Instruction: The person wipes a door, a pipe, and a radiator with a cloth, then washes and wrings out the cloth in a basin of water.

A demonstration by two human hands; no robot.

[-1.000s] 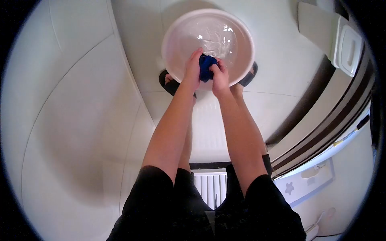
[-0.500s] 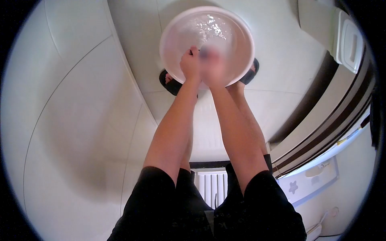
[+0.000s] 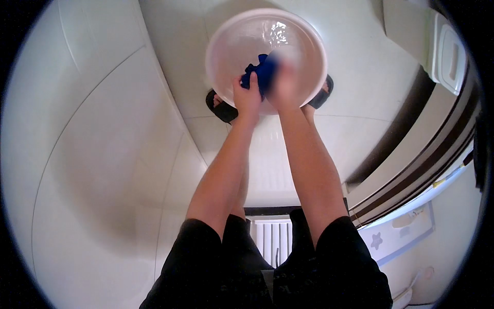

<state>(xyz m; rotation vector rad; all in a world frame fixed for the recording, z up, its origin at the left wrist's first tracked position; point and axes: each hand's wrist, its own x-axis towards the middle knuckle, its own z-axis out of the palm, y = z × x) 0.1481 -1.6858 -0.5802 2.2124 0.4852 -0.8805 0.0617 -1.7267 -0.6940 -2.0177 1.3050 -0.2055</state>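
A round, smooth pink tub [image 3: 226,46] sits at 12 o'clock on the pale, shiny floor [image 3: 355,67]. Water [image 3: 278,35] sparkles in wiggly bits near the tub's 12 o'clock side. A soft, bunched-up dark blue cloth [image 3: 263,77] is just below the tub's middle, with bumpy, wrinkly edges. I can't tell if it touches the water.

The left hand [image 3: 248,93], at the tub's 7 o'clock, has its grip closed around the cloth, thumb on top. The right hand [image 3: 284,87], at 5 o'clock, is right by the cloth but too blurry to tell its grip. Both hands cover bits of the cloth.

Black slippers [image 3: 225,109] stand by the tub's 8 and 4 o'clock. A white box [image 3: 447,56] with a lid is at 2 o'clock, and a big pale wall [image 3: 92,180] at 9.
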